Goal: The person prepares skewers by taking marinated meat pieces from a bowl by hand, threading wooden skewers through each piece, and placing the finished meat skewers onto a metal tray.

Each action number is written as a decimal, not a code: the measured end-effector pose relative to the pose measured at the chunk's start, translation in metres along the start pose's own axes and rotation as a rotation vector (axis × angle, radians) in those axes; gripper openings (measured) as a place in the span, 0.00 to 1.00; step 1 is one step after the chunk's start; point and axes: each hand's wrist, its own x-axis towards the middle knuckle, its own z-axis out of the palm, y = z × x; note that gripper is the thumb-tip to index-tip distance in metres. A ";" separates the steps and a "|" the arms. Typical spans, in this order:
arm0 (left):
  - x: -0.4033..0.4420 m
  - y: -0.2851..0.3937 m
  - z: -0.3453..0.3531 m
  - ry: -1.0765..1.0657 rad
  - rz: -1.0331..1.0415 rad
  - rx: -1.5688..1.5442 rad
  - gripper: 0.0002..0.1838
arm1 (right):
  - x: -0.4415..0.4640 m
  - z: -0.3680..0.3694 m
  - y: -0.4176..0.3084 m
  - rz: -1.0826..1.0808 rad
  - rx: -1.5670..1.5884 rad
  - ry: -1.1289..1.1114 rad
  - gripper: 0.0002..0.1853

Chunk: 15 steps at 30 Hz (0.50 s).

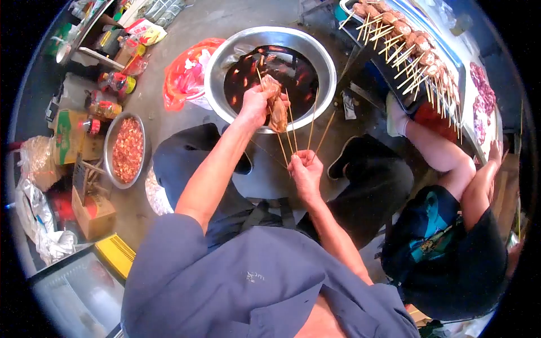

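My left hand (257,106) is closed around a glossy brown piece of meat (277,117), held over the near rim of a metal basin (211,67). Dark liquid (293,84) with reddish bits fills much of that basin. Several thin bamboo skewers (311,130) fan upward from my right hand (306,168), whose fingers pinch their lower ends. At least one skewer runs up to the meat, and a tip shows above it. How many of them pierce the meat is hidden by my left fingers.
Meat skewers (420,53) lie in rows on a tray at upper right, near raw red meat (483,104). Another person's leg (434,143) and arm are at right. A bowl of reddish chunks (127,151), bottles (117,83), a red bag (183,76) and a carton (93,211) stand left.
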 end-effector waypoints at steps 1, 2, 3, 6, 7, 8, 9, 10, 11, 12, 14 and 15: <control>-0.001 -0.003 -0.001 -0.019 -0.034 0.036 0.12 | 0.000 0.002 0.001 -0.009 0.055 0.007 0.06; -0.001 -0.006 -0.003 -0.016 -0.034 0.031 0.12 | -0.001 0.002 0.002 -0.007 0.050 0.005 0.06; -0.005 -0.005 0.001 0.002 -0.037 0.040 0.12 | -0.002 0.003 -0.001 0.003 0.070 0.004 0.06; -0.008 -0.012 0.006 0.005 -0.026 0.021 0.11 | -0.004 0.008 -0.007 0.029 0.076 0.018 0.05; -0.009 -0.013 0.007 0.018 -0.041 0.036 0.10 | -0.003 0.010 -0.009 0.040 0.066 0.029 0.05; -0.011 -0.014 0.008 0.031 -0.055 0.051 0.10 | 0.000 0.012 -0.010 0.038 0.064 0.029 0.05; -0.017 -0.013 0.012 0.015 -0.081 0.075 0.09 | 0.002 0.015 -0.013 0.014 0.066 0.047 0.05; -0.017 -0.014 0.012 0.014 -0.082 0.075 0.09 | 0.004 0.018 -0.017 -0.010 0.069 0.066 0.05; -0.018 -0.015 0.013 0.013 -0.066 0.051 0.09 | 0.007 0.019 -0.021 0.045 0.108 0.078 0.05; -0.017 -0.015 0.014 0.010 -0.047 0.028 0.08 | 0.010 0.019 -0.022 0.041 0.110 0.080 0.05; -0.017 -0.014 0.015 0.026 -0.039 0.031 0.08 | 0.013 0.020 -0.021 0.038 0.140 0.059 0.04; -0.017 -0.016 0.014 0.011 -0.045 0.026 0.08 | 0.014 0.021 -0.020 0.036 0.140 0.058 0.04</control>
